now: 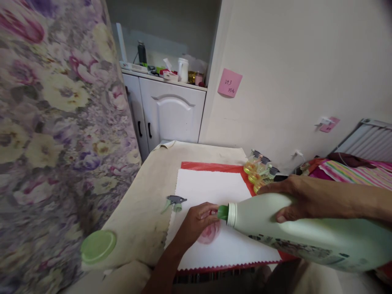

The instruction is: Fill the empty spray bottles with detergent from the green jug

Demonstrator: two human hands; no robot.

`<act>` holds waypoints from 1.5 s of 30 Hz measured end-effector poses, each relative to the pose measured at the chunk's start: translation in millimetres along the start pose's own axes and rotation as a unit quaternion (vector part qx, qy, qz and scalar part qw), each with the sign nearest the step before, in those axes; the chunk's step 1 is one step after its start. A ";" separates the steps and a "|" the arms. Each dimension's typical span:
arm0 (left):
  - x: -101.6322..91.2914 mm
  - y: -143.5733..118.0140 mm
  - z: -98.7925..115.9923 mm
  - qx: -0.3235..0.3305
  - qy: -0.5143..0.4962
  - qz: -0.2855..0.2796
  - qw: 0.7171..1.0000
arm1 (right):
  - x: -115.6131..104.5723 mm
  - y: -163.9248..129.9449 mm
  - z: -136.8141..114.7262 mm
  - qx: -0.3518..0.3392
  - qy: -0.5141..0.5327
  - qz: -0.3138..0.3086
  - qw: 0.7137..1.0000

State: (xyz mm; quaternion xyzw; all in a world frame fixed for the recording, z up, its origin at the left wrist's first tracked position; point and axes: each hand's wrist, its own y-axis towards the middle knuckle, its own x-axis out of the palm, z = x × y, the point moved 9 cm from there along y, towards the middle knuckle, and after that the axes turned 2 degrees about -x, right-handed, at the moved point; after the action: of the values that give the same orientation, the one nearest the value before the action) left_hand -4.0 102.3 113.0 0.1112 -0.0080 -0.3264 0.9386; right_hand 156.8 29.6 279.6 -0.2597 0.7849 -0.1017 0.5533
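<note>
Jug (306, 232) tilted, right hand (294, 196) clasping | left hand (199, 222) pinching pink bottle (210, 232) | white cloth (214, 192); beige table (147, 200)

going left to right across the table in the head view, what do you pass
green cap → grey spray nozzle → left hand on a small pink bottle → green spout of the big pale bottle → right hand gripping it

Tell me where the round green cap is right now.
In the head view, the round green plastic cap lies on the beige table near its front left edge, left of the white cloth and nearer than the grey spray nozzle.
</note>
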 end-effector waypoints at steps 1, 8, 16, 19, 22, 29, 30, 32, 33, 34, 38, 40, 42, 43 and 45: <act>0.1 0.0 -0.4 0.000 -0.001 0.000 1.000 | -0.1 -0.1 -0.1 -0.001 -0.001 0.001 1.000; 1.7 0.8 -2.2 -0.008 -0.014 -0.006 1.000 | -1.1 0.4 2.2 0.002 -0.002 0.005 1.000; 1.9 0.3 -1.3 -0.012 -0.011 -0.004 1.000 | -1.7 -0.4 1.1 -0.001 -0.009 0.004 1.000; 1.2 0.2 -1.2 -0.011 -0.004 0.000 1.000 | -0.9 0.1 3.9 -0.001 -0.009 0.004 1.000; 1.1 0.2 0.1 -0.005 -0.001 -0.001 1.000 | -0.4 0.6 4.6 -0.006 -0.004 0.005 1.000; 2.0 1.0 3.8 -0.002 0.003 -0.009 1.000 | -1.1 -0.1 1.8 -0.003 -0.007 0.000 1.000; 2.2 0.9 3.8 -0.003 0.001 -0.010 1.000 | -1.2 -0.2 1.5 -0.003 -0.010 -0.001 1.000; 2.2 0.7 3.0 -0.007 -0.003 -0.010 1.000 | -1.0 -0.1 1.3 -0.001 -0.012 -0.003 1.000; 2.0 0.5 2.7 -0.007 -0.005 -0.009 1.000 | -0.8 0.0 1.2 -0.001 -0.011 -0.004 1.000; 1.9 0.4 2.4 -0.007 -0.005 -0.008 1.000 | -0.8 0.0 1.1 0.000 -0.011 -0.003 1.000; 1.2 0.5 2.2 0.000 0.001 -0.007 1.000 | -1.8 -0.2 0.8 0.006 -0.013 0.003 1.000; 1.2 0.8 2.0 0.002 0.002 -0.007 1.000 | -2.4 -0.5 1.6 0.011 -0.019 0.005 1.000; 1.7 1.0 1.6 0.002 0.000 -0.008 1.000 | -2.5 -0.6 2.8 0.013 -0.024 0.006 1.000; 2.0 1.0 1.0 0.000 -0.002 -0.009 1.000 | -2.0 -0.6 3.4 0.012 -0.025 0.003 1.000; 2.5 0.9 -0.6 -0.006 -0.005 -0.010 1.000 | -0.9 -0.3 4.4 0.008 -0.024 -0.002 1.000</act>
State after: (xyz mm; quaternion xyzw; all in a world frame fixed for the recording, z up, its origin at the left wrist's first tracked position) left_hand -1.5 101.5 112.4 0.1046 -0.0097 -0.3359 0.9360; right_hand 161.1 30.5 278.9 -0.2591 0.7702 -0.1032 0.5736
